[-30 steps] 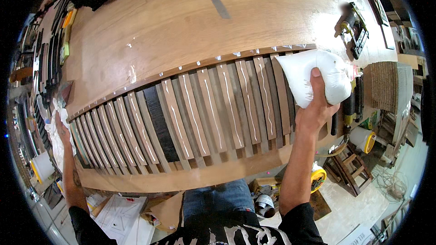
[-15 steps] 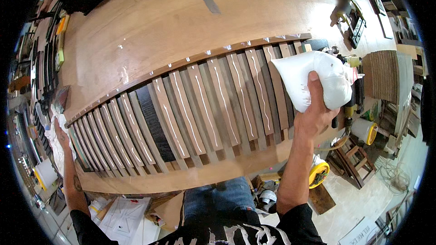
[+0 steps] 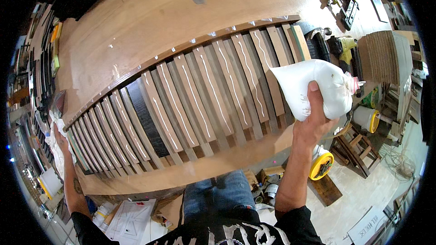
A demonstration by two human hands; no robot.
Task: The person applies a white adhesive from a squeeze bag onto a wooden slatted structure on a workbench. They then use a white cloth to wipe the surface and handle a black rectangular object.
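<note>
Right hand (image 3: 316, 117) clamps white bag (image 3: 297, 84) near slats (image 3: 216, 88) | left hand (image 3: 62, 140) at white cloth (image 3: 55, 149), grip cannot be told | slats bear white lines (image 3: 230, 76)

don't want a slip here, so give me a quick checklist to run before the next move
1. White bag held: ok, the right hand grips it, thumb across its side.
2. Bag's tied end away from the strips: ok, it points right, away from them.
3. Hole in the bag's pointed tip: cannot tell, too small to see.
4. White lines on every strip: not ok, some near the right end look bare.
5. Left hand gripping the cloth: cannot tell, the fingers are unclear.
6. Nail gun off the strips: ok, it lies apart.
</note>
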